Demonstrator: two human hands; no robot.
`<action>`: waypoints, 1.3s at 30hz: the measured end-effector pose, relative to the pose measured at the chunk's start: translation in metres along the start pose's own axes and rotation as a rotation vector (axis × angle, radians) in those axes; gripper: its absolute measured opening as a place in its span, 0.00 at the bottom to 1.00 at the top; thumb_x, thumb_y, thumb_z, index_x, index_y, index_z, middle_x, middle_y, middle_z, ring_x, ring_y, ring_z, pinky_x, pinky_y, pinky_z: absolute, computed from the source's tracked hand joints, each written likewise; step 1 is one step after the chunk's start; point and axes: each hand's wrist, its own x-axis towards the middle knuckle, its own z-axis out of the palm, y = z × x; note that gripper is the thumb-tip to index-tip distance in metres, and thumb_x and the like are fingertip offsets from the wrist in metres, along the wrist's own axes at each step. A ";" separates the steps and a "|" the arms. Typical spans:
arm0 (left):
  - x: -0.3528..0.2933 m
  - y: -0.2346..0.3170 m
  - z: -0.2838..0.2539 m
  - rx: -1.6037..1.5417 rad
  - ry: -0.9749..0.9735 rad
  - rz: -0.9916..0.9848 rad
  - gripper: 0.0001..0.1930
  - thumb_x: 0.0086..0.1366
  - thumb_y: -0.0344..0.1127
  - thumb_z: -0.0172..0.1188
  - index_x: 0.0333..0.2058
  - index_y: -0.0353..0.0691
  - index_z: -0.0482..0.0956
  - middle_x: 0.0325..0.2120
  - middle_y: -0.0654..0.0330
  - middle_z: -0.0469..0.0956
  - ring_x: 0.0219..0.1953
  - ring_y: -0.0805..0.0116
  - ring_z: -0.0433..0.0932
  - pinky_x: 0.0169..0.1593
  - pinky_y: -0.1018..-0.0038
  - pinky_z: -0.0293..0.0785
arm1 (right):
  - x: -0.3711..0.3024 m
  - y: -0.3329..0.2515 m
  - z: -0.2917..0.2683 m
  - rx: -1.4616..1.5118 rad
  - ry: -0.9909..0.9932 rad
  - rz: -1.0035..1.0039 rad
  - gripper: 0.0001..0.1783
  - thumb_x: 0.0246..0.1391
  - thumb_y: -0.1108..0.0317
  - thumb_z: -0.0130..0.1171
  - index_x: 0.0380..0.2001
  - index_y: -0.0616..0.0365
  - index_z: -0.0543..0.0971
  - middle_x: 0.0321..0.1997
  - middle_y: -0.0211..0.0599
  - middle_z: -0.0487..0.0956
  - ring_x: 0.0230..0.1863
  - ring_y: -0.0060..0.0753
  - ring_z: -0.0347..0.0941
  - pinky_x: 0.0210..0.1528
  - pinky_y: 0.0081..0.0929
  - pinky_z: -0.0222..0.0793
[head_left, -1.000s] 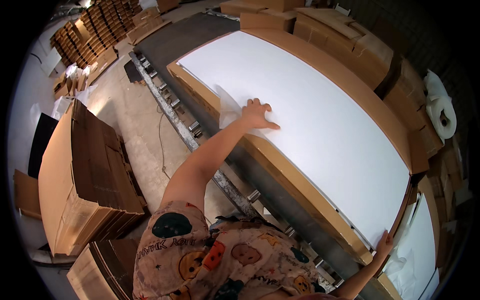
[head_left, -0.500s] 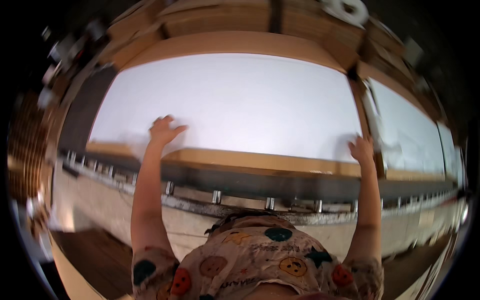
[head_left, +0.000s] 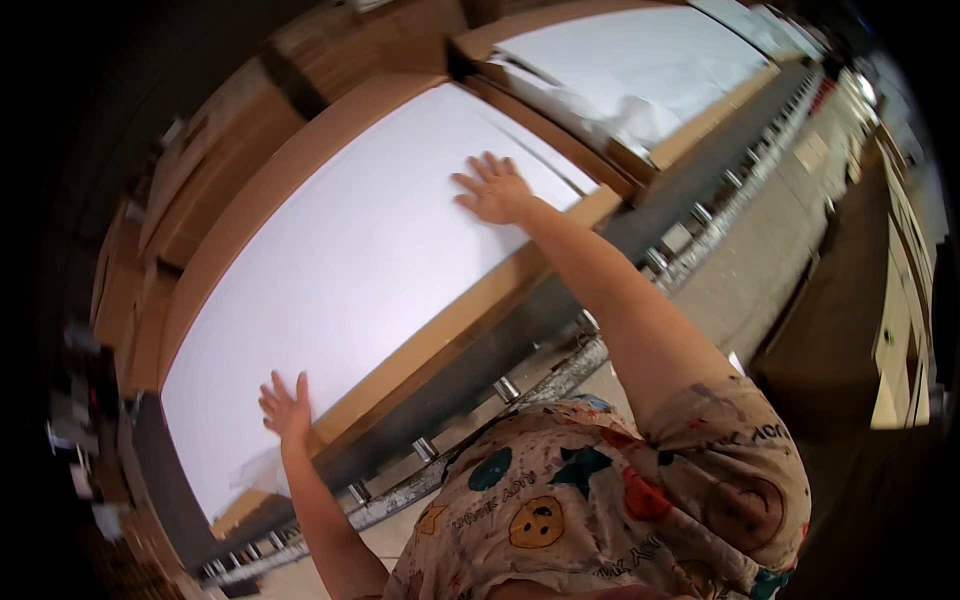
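A large flat white panel lies inside a long, shallow open cardboard box. My left hand is over the panel's near edge toward the left end, fingers spread, holding nothing. Farther right, my right hand is spread flat over the white surface close to the panel's right end, with its shadow beside it. Whether either palm presses on the panel I cannot tell. Beside my left wrist, a scrap of clear plastic film sticks up at the box's near wall.
Under the box runs a dark conveyor belt edged by a metal rail with rollers. A second open box with a white panel and crumpled plastic wrap adjoins on the right. Brown cartons line the far side.
The view has swung round, tilting the box. My right hand has moved from the box's right edge onto the panel, its fingers now spread. My left hand stays open near the near edge.
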 end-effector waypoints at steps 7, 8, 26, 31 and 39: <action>0.000 -0.007 0.000 0.019 0.049 -0.008 0.43 0.61 0.75 0.34 0.69 0.58 0.45 0.69 0.49 0.40 0.70 0.47 0.39 0.65 0.41 0.39 | -0.051 -0.037 0.006 0.123 0.076 -0.075 0.29 0.59 0.44 0.46 0.57 0.48 0.71 0.66 0.41 0.61 0.68 0.50 0.50 0.65 0.49 0.49; -0.002 -0.009 0.001 0.004 0.058 -0.012 0.43 0.61 0.75 0.34 0.68 0.58 0.45 0.69 0.49 0.40 0.70 0.47 0.39 0.65 0.41 0.39 | -0.074 -0.047 0.004 0.156 0.157 -0.139 0.27 0.60 0.48 0.47 0.56 0.52 0.72 0.65 0.43 0.64 0.67 0.50 0.54 0.66 0.47 0.50; -0.035 -0.020 0.022 -0.594 0.642 0.535 0.15 0.65 0.39 0.58 0.42 0.32 0.79 0.45 0.49 0.78 0.50 0.52 0.74 0.56 0.59 0.65 | -0.113 -0.038 0.027 0.173 0.427 -0.083 0.19 0.54 0.60 0.50 0.48 0.53 0.74 0.58 0.37 0.71 0.64 0.44 0.59 0.64 0.41 0.53; -0.173 0.029 0.039 -0.589 0.908 0.637 0.07 0.63 0.27 0.59 0.39 0.32 0.80 0.40 0.52 0.80 0.45 0.55 0.76 0.52 0.63 0.68 | -0.108 -0.025 0.023 0.162 0.438 -0.112 0.20 0.54 0.59 0.50 0.48 0.56 0.74 0.59 0.40 0.70 0.63 0.47 0.59 0.64 0.45 0.52; -0.404 0.031 0.123 -0.611 0.514 0.364 0.05 0.55 0.30 0.65 0.30 0.44 0.79 0.31 0.60 0.80 0.40 0.60 0.77 0.50 0.58 0.63 | -0.093 -0.043 0.034 0.025 0.564 -0.372 0.19 0.58 0.60 0.44 0.43 0.62 0.76 0.53 0.49 0.74 0.59 0.48 0.65 0.62 0.46 0.56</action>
